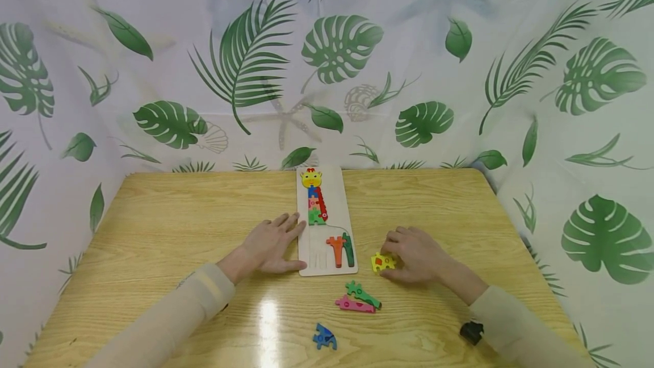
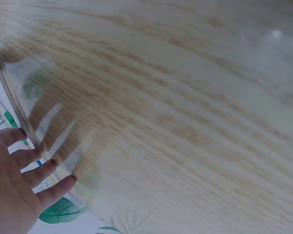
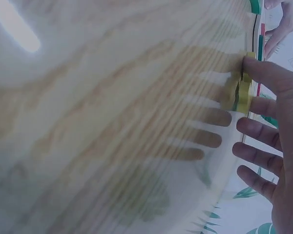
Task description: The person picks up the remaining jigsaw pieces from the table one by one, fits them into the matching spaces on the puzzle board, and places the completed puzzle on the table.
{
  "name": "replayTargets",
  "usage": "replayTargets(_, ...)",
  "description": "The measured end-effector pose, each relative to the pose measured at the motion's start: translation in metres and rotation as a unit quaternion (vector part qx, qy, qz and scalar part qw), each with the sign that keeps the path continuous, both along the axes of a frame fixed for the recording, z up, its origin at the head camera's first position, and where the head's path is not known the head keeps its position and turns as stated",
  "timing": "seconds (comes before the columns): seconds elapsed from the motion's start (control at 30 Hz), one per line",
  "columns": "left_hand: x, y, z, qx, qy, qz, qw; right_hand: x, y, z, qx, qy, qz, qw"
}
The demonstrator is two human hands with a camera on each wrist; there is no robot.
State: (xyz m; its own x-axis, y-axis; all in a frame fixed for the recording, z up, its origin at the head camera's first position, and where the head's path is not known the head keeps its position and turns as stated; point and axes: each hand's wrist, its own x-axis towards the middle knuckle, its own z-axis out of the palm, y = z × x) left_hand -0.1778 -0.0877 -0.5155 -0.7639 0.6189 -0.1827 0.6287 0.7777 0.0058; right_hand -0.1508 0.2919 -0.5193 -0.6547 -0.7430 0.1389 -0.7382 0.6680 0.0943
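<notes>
On a wooden table (image 1: 434,203), a right hand (image 1: 416,254) is pinching a yellow puzzle piece (image 1: 378,262) beside a giraffe board (image 1: 334,197)

The yellow piece is sitting just right of the board's lower end, between thumb and index finger; the other fingers are extending free. Whether it is touching the table, I cannot tell. The left hand (image 1: 273,244) is resting along the board's left edge, its fingers spreading wide and gripping nothing.

At the board's top, a yellow giraffe head (image 1: 311,179) is smiling above blue, pink and green neck pieces (image 1: 314,203), with a red strip (image 1: 321,204) running down their right side. Lower down, an orange piece (image 1: 337,250) and a dark green piece (image 1: 348,250) are standing side by side.

Nearer the person, a green piece (image 1: 364,294) and a pink piece (image 1: 355,304) are lying close together, and a blue piece (image 1: 324,337) is lying apart. Behind, a white leaf-print sheet (image 1: 276,61) is hanging.
</notes>
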Motion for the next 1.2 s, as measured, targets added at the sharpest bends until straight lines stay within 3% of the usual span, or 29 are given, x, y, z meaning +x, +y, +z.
replayTargets(0.17, 0.001, -0.001, 0.0, 0.004, 0.0, 0.0, 1.0, -0.001, -0.004, 0.001, 0.0, 0.017, -0.019, 0.9997)
replayTargets(0.43, 0.001, 0.0, 0.002, 0.004, 0.002, -0.002, 1.0, -0.002, -0.009, 0.001, 0.004, -0.001, -0.053, 0.9986)
replayTargets(1.2, 0.002, 0.001, 0.004, 0.001, -0.002, 0.001, 1.0, -0.01, -0.036, 0.004, -0.025, 0.011, -0.066, 0.9975)
